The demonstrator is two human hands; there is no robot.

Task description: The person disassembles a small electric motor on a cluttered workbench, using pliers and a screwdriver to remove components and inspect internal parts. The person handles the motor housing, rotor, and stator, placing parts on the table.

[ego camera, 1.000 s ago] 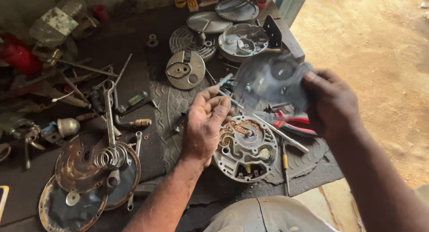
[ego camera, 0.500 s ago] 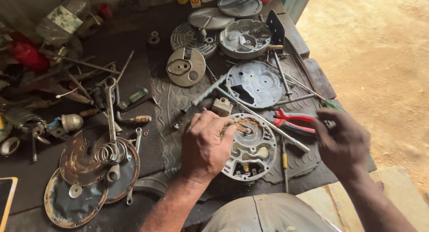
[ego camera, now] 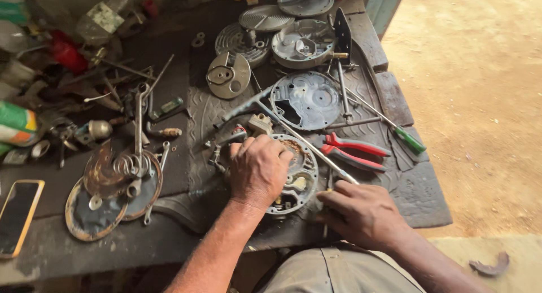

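My left hand (ego camera: 258,171) lies palm down on a round motor part (ego camera: 299,177) with copper windings, fingers curled over its left rim. My right hand (ego camera: 361,211) rests at the bench's front edge just right of that part. Its fingers are curled around a thin screwdriver (ego camera: 329,187), most of which the hand hides. A grey round cover plate (ego camera: 307,98) lies flat behind the motor part. A long metal rod (ego camera: 307,141) runs diagonally between them. Red-handled pliers (ego camera: 353,152) lie just right of the motor part.
A green-handled screwdriver (ego camera: 409,139) lies near the bench's right edge, with sandy ground beyond. Several round metal covers (ego camera: 293,42) sit at the back. Rusty discs (ego camera: 104,194), a spanner (ego camera: 138,126) and loose tools fill the left. A phone (ego camera: 20,214) lies front left.
My right hand set the grey cover plate down behind the motor part, then dropped to the front edge onto the screwdriver. My left hand slid down onto the motor part.
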